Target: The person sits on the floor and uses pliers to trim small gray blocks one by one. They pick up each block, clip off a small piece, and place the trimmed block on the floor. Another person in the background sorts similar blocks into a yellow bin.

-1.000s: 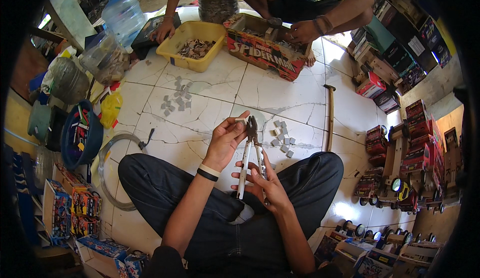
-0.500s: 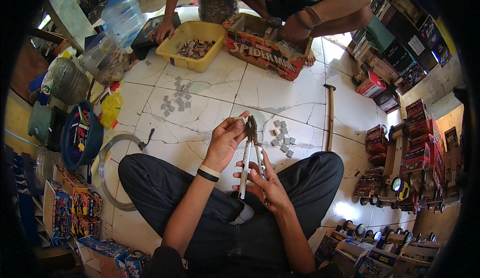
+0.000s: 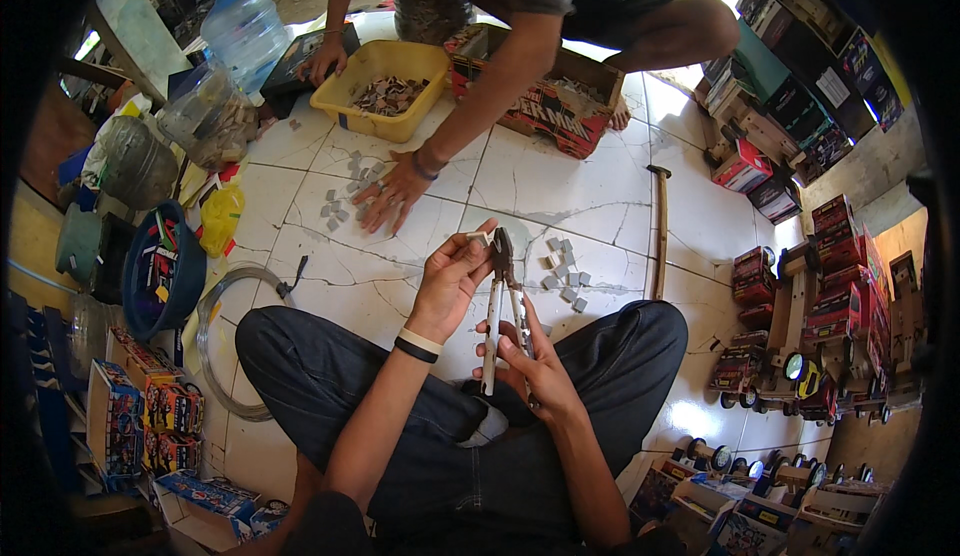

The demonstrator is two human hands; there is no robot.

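Note:
My left hand (image 3: 448, 288) pinches a small grey square piece (image 3: 480, 239) between thumb and fingertips. The piece is at the dark jaws of the pincers (image 3: 503, 253), partly hidden by my fingers. My right hand (image 3: 535, 364) is wrapped round the worn white handles, which are spread apart and point down toward my lap. Right of the jaws lies a loose group of grey square pieces (image 3: 565, 278) on the tiles. Farther left lies another group of grey pieces (image 3: 337, 213), where a co-worker's hand (image 3: 396, 192) reaches down with spread fingers.
A yellow basin (image 3: 330, 106) of small pieces and a printed cardboard box (image 3: 575, 126) stand ahead. A hammer (image 3: 660, 236) lies at right, a wire coil (image 3: 212, 356) at left. Toy trucks (image 3: 835, 306) are stacked at the right; a blue tub (image 3: 135, 286) is at the left.
The co-worker has leaned forward and moved one hand from the cardboard box to the left group of grey pieces. My hands, the pincers and the held piece have hardly moved.

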